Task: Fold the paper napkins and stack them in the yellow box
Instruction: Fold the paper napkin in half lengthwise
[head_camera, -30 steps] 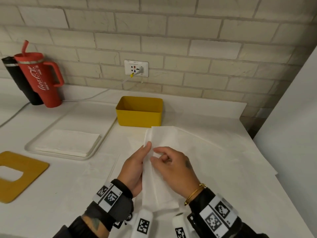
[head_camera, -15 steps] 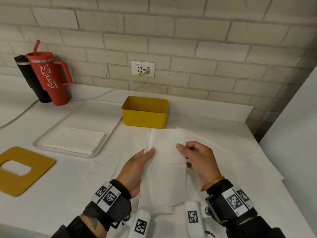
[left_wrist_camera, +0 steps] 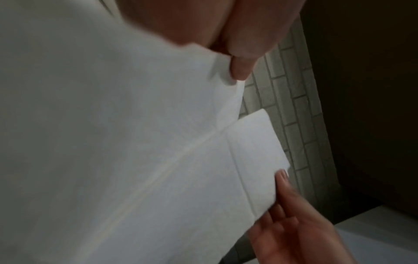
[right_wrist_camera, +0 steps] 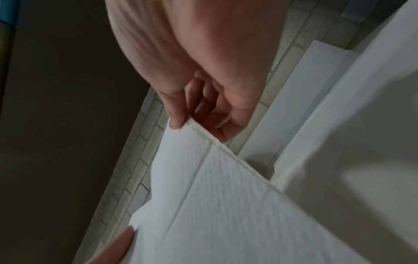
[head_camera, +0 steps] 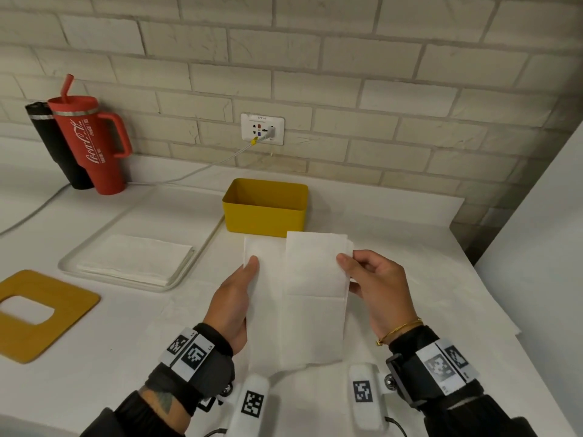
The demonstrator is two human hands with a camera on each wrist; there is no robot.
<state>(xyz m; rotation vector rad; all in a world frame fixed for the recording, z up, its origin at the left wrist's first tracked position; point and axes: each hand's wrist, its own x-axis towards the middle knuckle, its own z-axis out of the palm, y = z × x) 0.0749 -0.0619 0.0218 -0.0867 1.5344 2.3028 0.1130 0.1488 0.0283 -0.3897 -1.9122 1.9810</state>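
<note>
Near the yellow box (head_camera: 265,209), left hand (head_camera: 232,301) and right hand (head_camera: 377,290) each pinch the napkin (head_camera: 310,298) edges.

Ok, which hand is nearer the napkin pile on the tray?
Left. The left hand pinches the held napkin's edge on the side facing the napkin pile; the right hand pinches the far edge.

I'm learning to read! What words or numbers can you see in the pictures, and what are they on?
"Coca-Cola": white script on the red tumbler.
Small print above the wall socket: too small to read.
Wristband tags: black-and-white code squares; tiny letters beside them unreadable.
</note>
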